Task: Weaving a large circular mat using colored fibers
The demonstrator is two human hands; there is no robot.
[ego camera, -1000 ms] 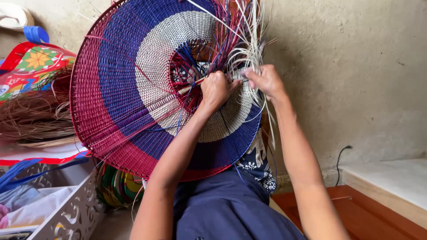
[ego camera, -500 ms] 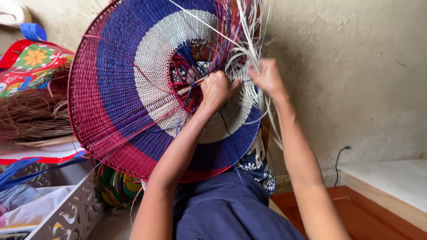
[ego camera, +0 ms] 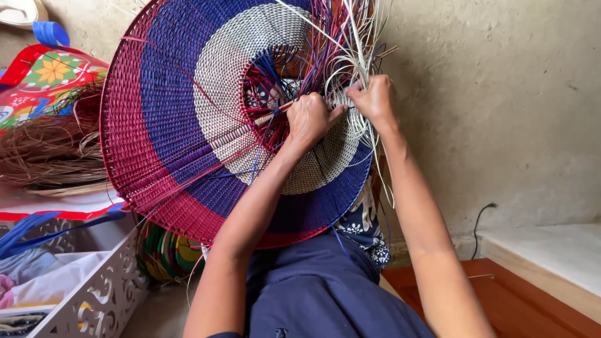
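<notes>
- The round woven mat [ego camera: 169,125], banded maroon, blue and white, stands upright on the person's lap, its face turned toward them for weaving.
- Left hand [ego camera: 308,119] is closed on strands at the unwoven centre, keeping them taut.
- Right hand [ego camera: 374,99] pinches pale loose strands [ego camera: 357,37] beside it.

Both arms extended forward; left hand [ego camera: 308,119] fisted, right hand [ego camera: 374,99] pinching.
</notes>
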